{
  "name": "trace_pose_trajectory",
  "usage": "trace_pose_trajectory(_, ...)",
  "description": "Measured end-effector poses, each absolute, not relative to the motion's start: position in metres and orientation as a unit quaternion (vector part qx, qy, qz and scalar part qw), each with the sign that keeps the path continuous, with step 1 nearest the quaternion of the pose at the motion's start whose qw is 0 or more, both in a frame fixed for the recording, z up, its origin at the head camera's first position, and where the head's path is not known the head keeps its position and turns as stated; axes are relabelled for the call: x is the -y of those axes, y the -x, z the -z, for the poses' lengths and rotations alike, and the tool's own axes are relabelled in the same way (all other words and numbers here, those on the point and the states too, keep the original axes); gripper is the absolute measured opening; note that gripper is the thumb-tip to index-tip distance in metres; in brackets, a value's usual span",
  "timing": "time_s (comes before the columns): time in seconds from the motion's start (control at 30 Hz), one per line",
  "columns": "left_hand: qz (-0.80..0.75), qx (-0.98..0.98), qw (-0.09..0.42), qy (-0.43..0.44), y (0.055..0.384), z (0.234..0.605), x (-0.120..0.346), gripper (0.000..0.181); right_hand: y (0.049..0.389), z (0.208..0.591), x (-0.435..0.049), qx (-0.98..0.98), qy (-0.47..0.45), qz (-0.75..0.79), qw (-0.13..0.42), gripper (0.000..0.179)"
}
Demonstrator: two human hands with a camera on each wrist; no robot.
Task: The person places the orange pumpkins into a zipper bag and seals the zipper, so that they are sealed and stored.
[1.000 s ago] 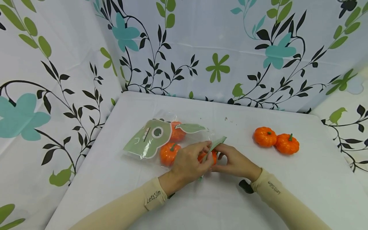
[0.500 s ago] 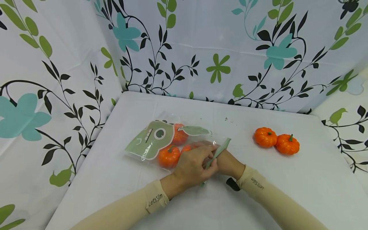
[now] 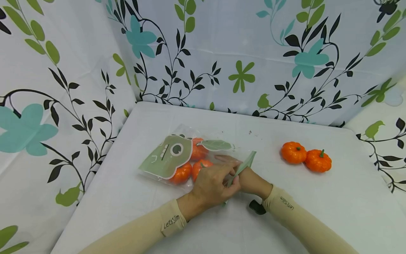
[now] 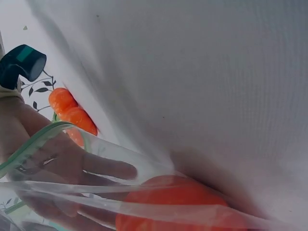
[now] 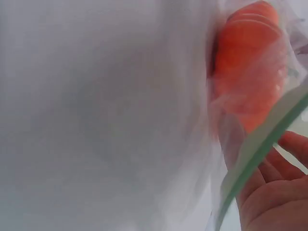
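Note:
A clear zip bag point(image 3: 172, 155) with a green cartoon print lies on the table, three small orange pumpkins inside. Its green-edged mouth point(image 3: 245, 163) faces right, and my left hand point(image 3: 213, 183) pinches that edge. My right hand point(image 3: 253, 180) reaches through the opening into the bag. In the left wrist view, the right hand's fingers point(image 4: 113, 167) look extended inside the plastic, close to a pumpkin point(image 4: 168, 207). The right wrist view has the right palm point(image 5: 279, 199) by the green rim, with orange pumpkins point(image 5: 250, 62) beyond it. The left fingertips are partly hidden.
Two more orange pumpkins, one point(image 3: 293, 152) touching the other point(image 3: 318, 161), sit on the white table point(image 3: 349, 197) to the right. A patterned curtain point(image 3: 219, 53) hangs behind and at the sides. A dark wrist camera point(image 3: 257, 207) is under the right wrist.
The right hand has moved left into the bag. The pumpkin it was at by the mouth now sits deeper, beside the others. The left hand keeps its pinch on the edge.

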State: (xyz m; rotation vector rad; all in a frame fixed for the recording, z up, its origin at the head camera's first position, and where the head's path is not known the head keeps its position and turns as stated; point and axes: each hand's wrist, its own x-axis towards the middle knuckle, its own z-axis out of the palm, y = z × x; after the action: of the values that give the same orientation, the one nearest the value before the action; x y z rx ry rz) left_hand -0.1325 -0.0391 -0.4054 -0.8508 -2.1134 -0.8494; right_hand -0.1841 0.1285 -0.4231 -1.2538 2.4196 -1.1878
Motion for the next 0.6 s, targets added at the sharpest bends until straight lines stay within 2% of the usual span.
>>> trace_pose_trajectory(0.07, 0.332, 0.813, 0.348, 0.329, 0.133, 0.406, 0.038, 0.021, 0.184, 0.422, -0.134, -0.808, 0.382, 0.436, 0.106, 0.055)
trace_pose_trajectory(0.23, 0.339, 0.812, 0.344, 0.328, 0.135, 0.406, 0.036, 0.025, 0.183, 0.424, -0.151, -0.812, 0.298, 0.476, 0.161, 0.034)
trace_pose_trajectory(0.33, 0.342, 0.812, 0.342, 0.326, 0.136, 0.407, 0.035, 0.023, 0.181, 0.426, -0.153, -0.814, 0.293, 0.471, 0.173, 0.024)
trace_pose_trajectory(0.57, 0.350, 0.812, 0.339, 0.323, 0.136, 0.407, 0.036, 0.009, 0.179, 0.427, -0.140, -0.796, 0.322, 0.485, 0.169, 0.031)
trace_pose_trajectory(0.6, 0.352, 0.812, 0.337, 0.322, 0.136, 0.407, 0.036, 0.012, 0.179, 0.426, -0.138, -0.796, 0.332, 0.478, 0.168, 0.029)
